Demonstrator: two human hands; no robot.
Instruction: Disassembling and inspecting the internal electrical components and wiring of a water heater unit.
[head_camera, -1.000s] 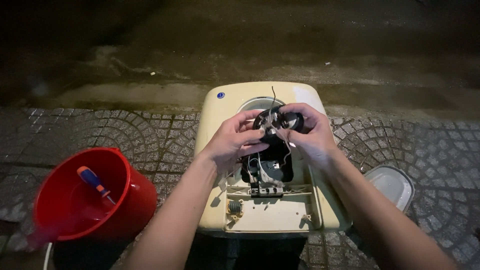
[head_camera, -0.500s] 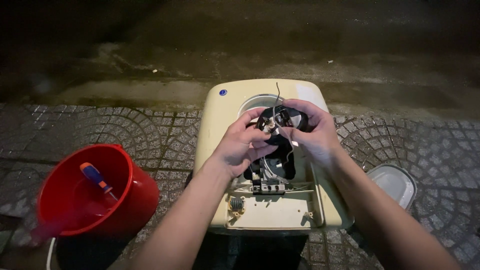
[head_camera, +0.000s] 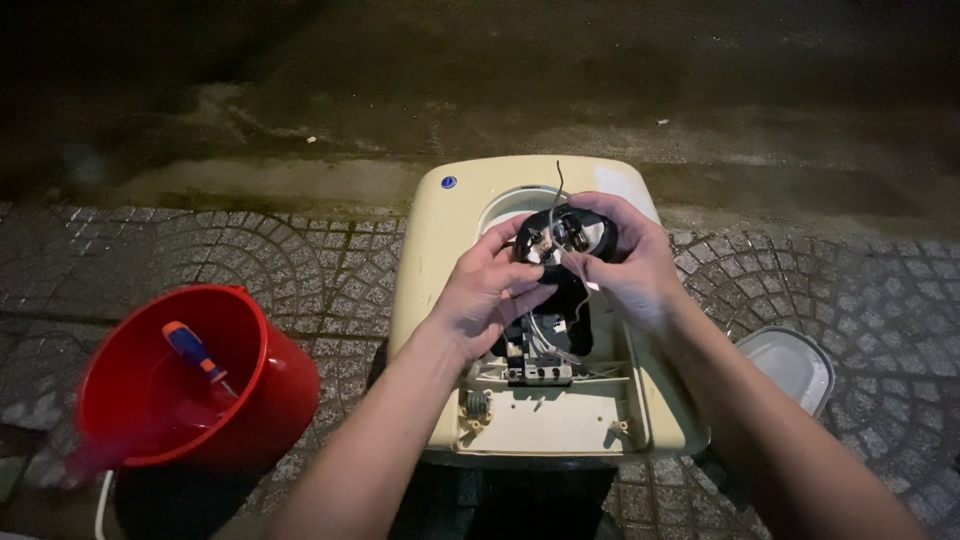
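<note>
Outdoors at night: fan-patterned cobblestone paving (head_camera: 250, 260) underfoot, a wet concrete strip (head_camera: 300, 180) beyond, then dark asphalt (head_camera: 600, 60) fading into blackness.

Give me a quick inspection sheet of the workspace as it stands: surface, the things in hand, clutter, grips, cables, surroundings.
Surface: wet cobbled paving, dark and dimly lit.
Job's things: cream appliance housing lying open on the paving; black round part held above its opening; terminal block inside.
Clutter: red bucket to the left with a screwdriver in it; pale lid to the right.
Grips: left hand and right hand both closed on the black round part.
Cables: thin wires run from the part down to the terminal block; one wire end sticks up.
Surroundings: dark concrete strip beyond the paving; no other person seen.
</note>
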